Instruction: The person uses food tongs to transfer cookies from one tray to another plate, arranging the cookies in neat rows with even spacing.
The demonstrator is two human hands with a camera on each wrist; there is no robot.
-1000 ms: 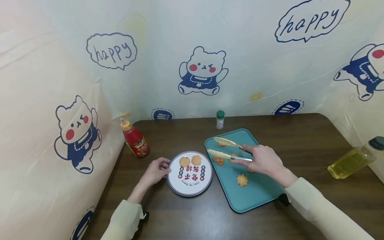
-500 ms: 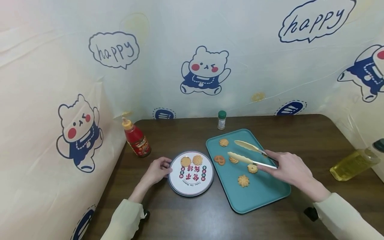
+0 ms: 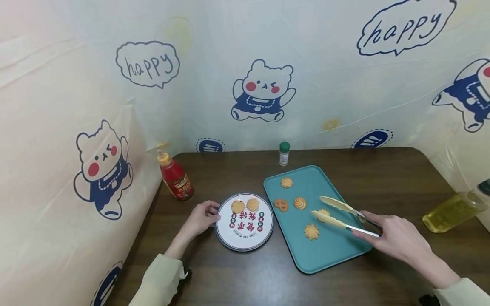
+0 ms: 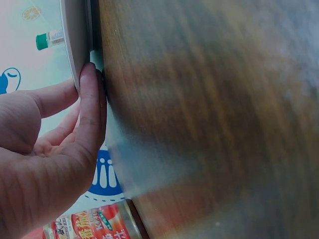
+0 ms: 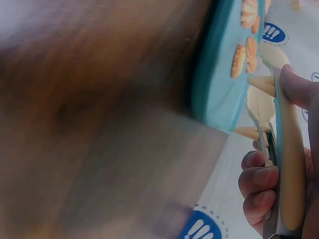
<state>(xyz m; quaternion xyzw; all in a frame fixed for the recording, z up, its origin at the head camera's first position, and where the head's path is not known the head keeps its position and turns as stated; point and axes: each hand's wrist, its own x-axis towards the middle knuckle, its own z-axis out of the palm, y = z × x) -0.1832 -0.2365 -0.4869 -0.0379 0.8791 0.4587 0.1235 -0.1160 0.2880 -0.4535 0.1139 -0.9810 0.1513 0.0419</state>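
Two "happy" bubbles [image 3: 147, 64] mark the backdrop.

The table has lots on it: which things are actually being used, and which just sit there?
In use: tongs in right hand; cookies on teal tray; plate touched by left hand.
Idle: ketchup bottle, spice jar, oil bottle.

The head camera is looking forward and down from above at the whole table [image 3: 237, 272], taking in the plate [image 3: 243, 238] and tray [image 3: 329, 248]. The left wrist camera is sitting close at table level, facing the plate's rim [image 4: 75, 45]. The right wrist camera is hugging the tabletop likewise, facing the tray's edge [image 5: 212, 89]
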